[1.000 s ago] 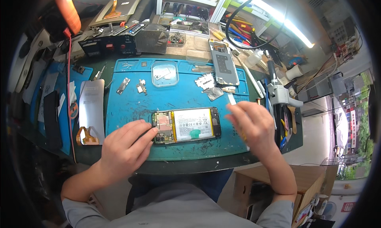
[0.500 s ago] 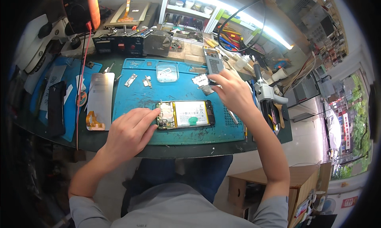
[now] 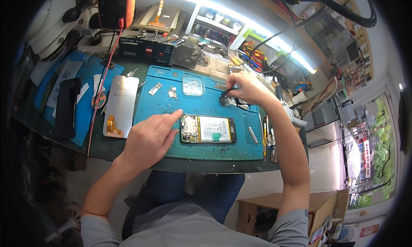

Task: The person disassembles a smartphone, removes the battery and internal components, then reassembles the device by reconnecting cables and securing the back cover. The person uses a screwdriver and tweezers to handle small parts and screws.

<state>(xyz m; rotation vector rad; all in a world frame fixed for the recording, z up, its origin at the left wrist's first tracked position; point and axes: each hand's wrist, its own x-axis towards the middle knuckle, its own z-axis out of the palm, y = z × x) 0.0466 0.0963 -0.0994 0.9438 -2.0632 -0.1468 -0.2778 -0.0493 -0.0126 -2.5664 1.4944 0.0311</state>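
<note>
Nearest: grey shirt (image 3: 184, 227) and blue jeans (image 3: 165, 191) at the bench edge. Blue mat (image 3: 189, 153) beyond. Left hand (image 3: 150, 138) at the mat's left part, thumb and forefinger apart, grip loose, no object between them; fingertips just beside the left end of the phone (image 3: 208, 129). Contact there: cannot tell.

Phone lies flat on the mat, in front of the person, insides showing: board at left, white battery (image 3: 214, 126) with 1 green patch at right. 1 white stick (image 3: 253, 135) on the mat, right of the phone.

Further: right hand (image 3: 246, 89) low over the mat's far right, fingertips drawn together at a dark piece (image 3: 223, 100); whether pinched or only touched, cannot tell.

Left of the mat: 1 grey panel (image 3: 121, 96), 1 black slab (image 3: 68, 107). Far on the mat: 2 small metal parts (image 3: 172, 92), 1 clear box (image 3: 194, 93).

Farthest: jars (image 3: 219, 17) on a shelf, bright light strip (image 3: 296, 53).
</note>
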